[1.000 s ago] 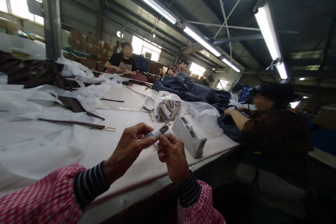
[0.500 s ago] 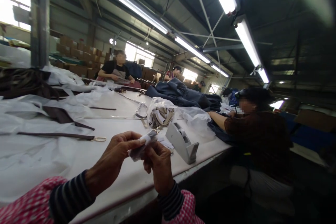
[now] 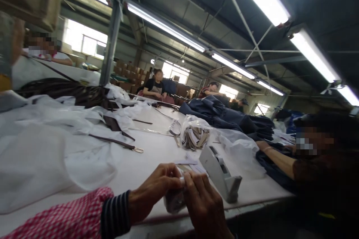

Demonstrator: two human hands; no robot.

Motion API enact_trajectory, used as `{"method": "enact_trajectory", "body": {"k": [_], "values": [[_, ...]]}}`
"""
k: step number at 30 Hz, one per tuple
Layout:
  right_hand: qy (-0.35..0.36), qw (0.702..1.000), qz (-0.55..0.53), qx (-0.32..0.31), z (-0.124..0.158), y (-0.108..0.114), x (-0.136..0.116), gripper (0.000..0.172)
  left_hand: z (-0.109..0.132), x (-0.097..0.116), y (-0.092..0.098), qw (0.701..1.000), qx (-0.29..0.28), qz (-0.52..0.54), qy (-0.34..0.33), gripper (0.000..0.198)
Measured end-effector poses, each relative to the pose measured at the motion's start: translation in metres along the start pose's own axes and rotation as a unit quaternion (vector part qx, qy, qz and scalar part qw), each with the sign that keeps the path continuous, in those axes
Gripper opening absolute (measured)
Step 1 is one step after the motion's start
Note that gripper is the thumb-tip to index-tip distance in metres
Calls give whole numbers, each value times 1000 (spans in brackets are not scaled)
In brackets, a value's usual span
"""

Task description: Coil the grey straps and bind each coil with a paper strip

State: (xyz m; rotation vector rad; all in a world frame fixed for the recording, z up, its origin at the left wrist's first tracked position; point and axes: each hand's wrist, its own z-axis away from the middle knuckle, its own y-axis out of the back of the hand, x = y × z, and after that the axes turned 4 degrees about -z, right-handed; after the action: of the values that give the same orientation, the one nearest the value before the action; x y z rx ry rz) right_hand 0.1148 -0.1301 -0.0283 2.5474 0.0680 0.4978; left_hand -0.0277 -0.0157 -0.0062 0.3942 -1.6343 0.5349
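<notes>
Red-and-white checked sleeve (image 3: 73,214), dark striped cuff (image 3: 115,213) on my left arm. My left grip (image 3: 157,188) is narrow, thumb and fingers pinching a small wrapped bundle (image 3: 174,201). My right grip (image 3: 204,203), seen from the back, has its fingers bent in and closed on the bundle's upper edge; thumb hidden. Fingertips of both meet there. Bundle sits between my hands, near the front edge of the white desk (image 3: 140,170); looks grey, clear wrap, details blurred.

Just right of my right grip: grey tape dispenser (image 3: 220,175), on the desk. White slips (image 3: 189,160) lie just beyond my fingers. Left side: white sheets (image 3: 42,153) spread loosely, with a dark strap (image 3: 112,140) at their edge, metal clasp (image 3: 138,150) on its end. Past the slips, a coil of beige straps (image 3: 196,138) in a clear bag; more clear plastic (image 3: 244,153) to its right. Behind that, heaped dark blue fabric (image 3: 224,117); a co-worker (image 3: 322,164) at right has an arm over it.

Farther left, a pile of brown straps (image 3: 64,91) beside a metal post (image 3: 110,44). Beyond the desk, a person in an apron (image 3: 155,89), then stacked cartons (image 3: 126,73) and bright windows (image 3: 85,39).
</notes>
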Motion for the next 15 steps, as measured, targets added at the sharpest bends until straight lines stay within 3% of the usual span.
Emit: {"method": "enact_trajectory", "body": {"k": [5,8,11,13,15], "values": [[47,998,32,31,5,-15,0,26,21,0,2,999,-14,-15,-38,21],[60,997,21,41,3,-20,-1,25,36,6,8,988,21,-142,-62,22],[66,997,23,31,6,-26,-4,25,49,11,13,950,65,-304,-9,28],[52,998,21,26,11,-33,-7,25,56,12,15,935,78,-346,20,31],[45,999,11,28,18,-42,-10,28,63,8,18,933,86,-350,4,31]]}}
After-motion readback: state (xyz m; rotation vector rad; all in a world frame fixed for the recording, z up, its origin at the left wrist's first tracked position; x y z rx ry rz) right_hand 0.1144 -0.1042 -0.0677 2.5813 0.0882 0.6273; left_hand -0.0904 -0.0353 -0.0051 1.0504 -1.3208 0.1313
